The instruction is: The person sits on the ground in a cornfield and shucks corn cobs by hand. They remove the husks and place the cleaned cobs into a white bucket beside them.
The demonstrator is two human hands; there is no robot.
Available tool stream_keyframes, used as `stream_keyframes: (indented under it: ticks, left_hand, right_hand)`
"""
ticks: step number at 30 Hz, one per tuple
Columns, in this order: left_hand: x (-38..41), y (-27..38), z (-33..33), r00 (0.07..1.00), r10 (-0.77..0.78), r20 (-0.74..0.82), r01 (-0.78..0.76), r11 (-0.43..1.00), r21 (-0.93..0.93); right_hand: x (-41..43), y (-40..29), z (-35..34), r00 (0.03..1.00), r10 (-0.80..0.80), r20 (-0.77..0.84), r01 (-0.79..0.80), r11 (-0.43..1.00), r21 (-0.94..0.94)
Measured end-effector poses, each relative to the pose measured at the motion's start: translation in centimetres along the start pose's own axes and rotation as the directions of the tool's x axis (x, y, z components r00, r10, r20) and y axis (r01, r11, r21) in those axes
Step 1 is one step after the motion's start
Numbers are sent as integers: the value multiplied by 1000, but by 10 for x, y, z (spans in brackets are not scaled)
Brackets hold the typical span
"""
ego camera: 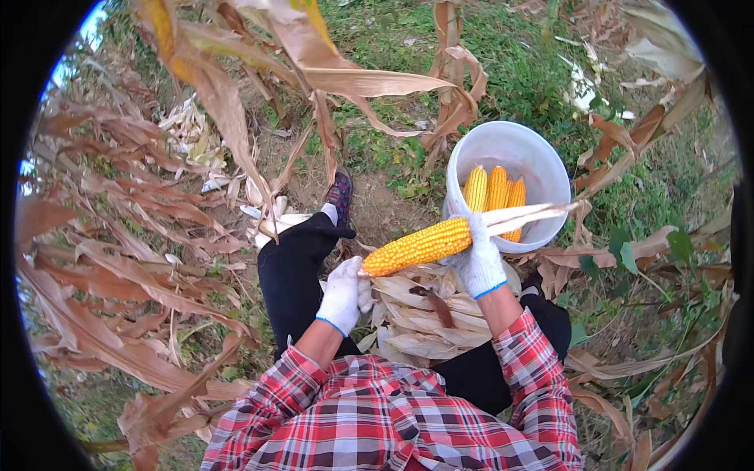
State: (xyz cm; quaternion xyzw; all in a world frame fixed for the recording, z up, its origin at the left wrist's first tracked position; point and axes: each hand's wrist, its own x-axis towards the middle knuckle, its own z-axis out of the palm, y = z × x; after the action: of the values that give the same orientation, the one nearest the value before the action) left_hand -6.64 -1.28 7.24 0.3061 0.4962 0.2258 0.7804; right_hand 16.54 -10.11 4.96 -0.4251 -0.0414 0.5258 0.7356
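A yellow ear of corn lies bare across the middle of the view, held between my two gloved hands. My left hand, in a white knit glove, grips its lower left end. At the other end my right hand, gloved too, holds the ear where pale husk leaves stick out over the bucket. The white plastic bucket stands just beyond my right hand, with several husked ears leaning inside. Loose dry husks are heaped on the ground between my legs.
Dry corn stalks and leaves hang across the top, and more brown leaves crowd the left side. A husk pile lies at the upper left. Green weeds cover ground behind the bucket; leafy stems stand at the right.
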Motion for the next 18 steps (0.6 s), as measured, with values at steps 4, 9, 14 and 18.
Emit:
stream_keyframes:
  ticks: [4,9,14,18]
  left_hand:
    - [-28,-3,23,971,64,230,-66,998,1]
    - [-50,-3,42,872,-72,484,-91,948,305]
    - [-6,-53,14,826,-39,563,-483,468,740]
    - [23,-71,-9,802,-173,572,-595,-324,736]
  right_hand:
    - [25,-12,0,993,-82,-84,97,977,189]
    - [28,-38,17,999,-1,43,-11,961,276]
    - [30,-35,10,986,-169,4,167,968,-190]
    - [34,-37,-3,931,-332,-154,276,913,-301]
